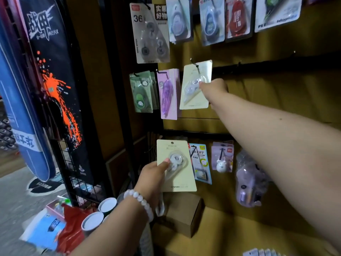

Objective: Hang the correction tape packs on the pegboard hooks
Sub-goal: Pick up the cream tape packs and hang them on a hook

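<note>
While right hand (214,89) reaches, left hand (153,174) holds pack (177,174)

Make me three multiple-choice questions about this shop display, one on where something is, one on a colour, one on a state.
1. Where is the cream pack that the right hand touches?
A. On a hook, beside the purple pack
B. On the floor
C. Inside the cardboard box

2. What colour is the bracelet on the left wrist?
A. Black
B. White
C. Red

3. What state is the pack in the left hand in?
A. Hung on a hook
B. Held, not yet hung
C. Torn open

Answers: 1 A, a hook passes through its top hole; 2 B, the beads are pale white; 3 B, fingers grip it below the hooks.
</note>
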### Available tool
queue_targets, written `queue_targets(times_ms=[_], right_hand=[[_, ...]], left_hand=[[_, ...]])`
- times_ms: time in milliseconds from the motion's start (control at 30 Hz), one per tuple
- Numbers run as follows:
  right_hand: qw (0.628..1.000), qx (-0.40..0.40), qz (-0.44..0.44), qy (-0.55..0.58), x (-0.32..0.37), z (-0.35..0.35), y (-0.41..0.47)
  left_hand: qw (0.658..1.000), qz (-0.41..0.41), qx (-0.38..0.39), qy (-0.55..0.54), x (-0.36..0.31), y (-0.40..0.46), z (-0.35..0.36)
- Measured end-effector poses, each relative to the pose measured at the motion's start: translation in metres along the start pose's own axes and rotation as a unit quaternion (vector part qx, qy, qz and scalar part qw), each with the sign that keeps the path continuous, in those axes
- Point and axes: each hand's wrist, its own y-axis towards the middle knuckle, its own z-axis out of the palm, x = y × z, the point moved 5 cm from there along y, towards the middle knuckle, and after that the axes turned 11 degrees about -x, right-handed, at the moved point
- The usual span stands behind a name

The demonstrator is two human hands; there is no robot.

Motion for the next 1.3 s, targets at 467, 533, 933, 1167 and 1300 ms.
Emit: queue_targets(times_ms=[467, 533, 933, 1167, 1300], right_hand=[[0.963, 0.206, 0.172, -0.007, -0.155, 0.0, -0.136], [0.956, 0.227, 0.181, 0.042, -0.159, 0.001, -0.146], [0.984, 0.155, 0.064, 0.053, -0.105, -0.017, -0.107], [0.986, 0.112, -0.025, 0.123, -0.015, -0.019, -0.064], [0.985, 0.086, -0.071, 0.131, 0.027, -0.024, -0.046]], left_hand=[[0.999, -0.05, -0.01, -0.021, 0.025, 0.001, 0.009], [0.999, -0.048, -0.007, -0.006, 0.028, 0.002, 0.011], [0.93, 0.164, -0.038, 0.327, 0.017, 0.017, -0.012], [0.842, 0.21, -0.022, 0.496, 0.013, 0.023, -0.019], [0.844, 0.214, -0.024, 0.492, 0.011, 0.026, -0.02]])
